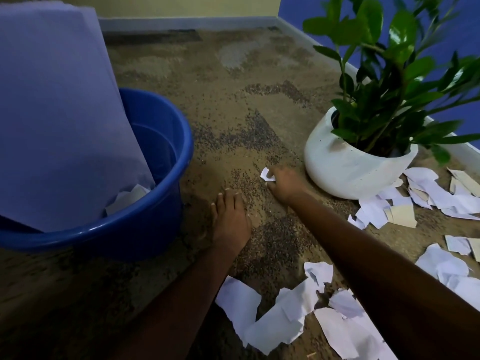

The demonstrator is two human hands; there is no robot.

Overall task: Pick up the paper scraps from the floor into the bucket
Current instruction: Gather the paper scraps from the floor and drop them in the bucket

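Observation:
My right hand (281, 184) reaches forward onto the carpet beside the white plant pot and pinches a small white paper scrap (265, 174) in its fingertips. My left hand (230, 216) lies flat on the carpet with straight fingers, holding nothing, just right of the blue bucket (181, 136). The bucket stands at the left; a few white scraps (127, 197) lie inside it. A large pale sheet (59, 113) sticks out of it and hides much of its inside. Several torn scraps (283, 318) lie on the floor under my right forearm, and more scraps (431, 198) are spread at the right.
A white round pot (350, 167) with a leafy green plant (384, 74) stands on the carpet right of my right hand. Its leaves overhang the right-hand scraps. The room's walls with a skirting board (181, 22) run along the back and right.

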